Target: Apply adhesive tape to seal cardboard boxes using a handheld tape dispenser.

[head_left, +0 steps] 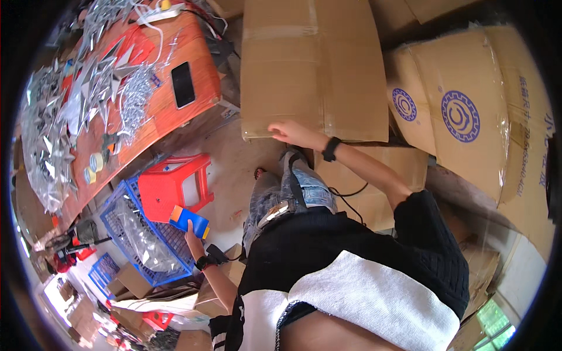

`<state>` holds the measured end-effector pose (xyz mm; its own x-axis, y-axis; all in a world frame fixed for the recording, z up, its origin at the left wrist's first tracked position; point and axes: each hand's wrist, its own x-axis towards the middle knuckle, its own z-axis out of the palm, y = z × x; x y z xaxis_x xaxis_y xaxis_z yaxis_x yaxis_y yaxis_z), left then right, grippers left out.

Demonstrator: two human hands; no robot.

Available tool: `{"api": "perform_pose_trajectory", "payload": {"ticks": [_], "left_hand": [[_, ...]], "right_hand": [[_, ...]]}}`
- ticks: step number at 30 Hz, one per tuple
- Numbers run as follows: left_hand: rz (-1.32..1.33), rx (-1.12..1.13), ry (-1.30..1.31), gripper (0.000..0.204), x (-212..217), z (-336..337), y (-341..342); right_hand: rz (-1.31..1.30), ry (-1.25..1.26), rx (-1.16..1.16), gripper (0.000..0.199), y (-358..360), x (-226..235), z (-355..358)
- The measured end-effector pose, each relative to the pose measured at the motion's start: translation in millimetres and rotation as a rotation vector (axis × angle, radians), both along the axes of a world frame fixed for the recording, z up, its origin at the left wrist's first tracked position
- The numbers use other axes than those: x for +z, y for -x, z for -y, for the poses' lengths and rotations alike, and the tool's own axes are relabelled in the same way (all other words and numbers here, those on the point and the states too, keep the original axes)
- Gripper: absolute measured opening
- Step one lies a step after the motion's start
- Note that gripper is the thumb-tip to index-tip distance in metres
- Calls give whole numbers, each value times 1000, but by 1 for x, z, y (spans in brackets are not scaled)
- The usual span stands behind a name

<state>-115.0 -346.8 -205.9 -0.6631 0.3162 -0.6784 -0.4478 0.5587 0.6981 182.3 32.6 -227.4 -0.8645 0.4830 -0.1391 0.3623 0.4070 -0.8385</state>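
My left hand (192, 238) is closed round a small blue box-like thing (198, 223) with an orange end and a yellow edge; its exact kind does not show. That hand is low at the left, beside a red plastic stool (161, 190). My right hand (293, 133) lies at the near edge of a large brown cardboard box (313, 70), its fingers stretched loosely towards the left and nothing visible in them. Clear tape runs along the box's edge and middle.
A wooden table (202, 47) at the left bears a phone (182, 85), silver star decorations (96, 82), tinsel and tape rolls (92, 164). Blue plastic crates (181, 266) stand below it. Another printed carton (474, 111) is at the right. A dark cable (351, 194) loops near my waist.
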Motion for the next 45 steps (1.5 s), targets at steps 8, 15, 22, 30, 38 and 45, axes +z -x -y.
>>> {"api": "perform_pose_trajectory", "payload": {"ticks": [8,15,22,30,38,45], "left_hand": [[-93,178,-30,43,10,40,-30],[-19,436,-40,39,11,81,-61],[-118,363,-56,38,21,78,-49],[-256,-314,-345,35,131,-72,-29],[-689,-734,-793,37,188,-177,-87],[-953,-806,-733,48,191,-181,-123]], "right_hand": [[158,-397,388,20,102,-34,-1],[106,-430,428,16,94,-43,6],[376,-193,351,20,86,-20,11],[54,365,158,28,78,129,39],[-491,584,-53,52,82,206,106],[-533,575,-226,40,45,222,104]]}}
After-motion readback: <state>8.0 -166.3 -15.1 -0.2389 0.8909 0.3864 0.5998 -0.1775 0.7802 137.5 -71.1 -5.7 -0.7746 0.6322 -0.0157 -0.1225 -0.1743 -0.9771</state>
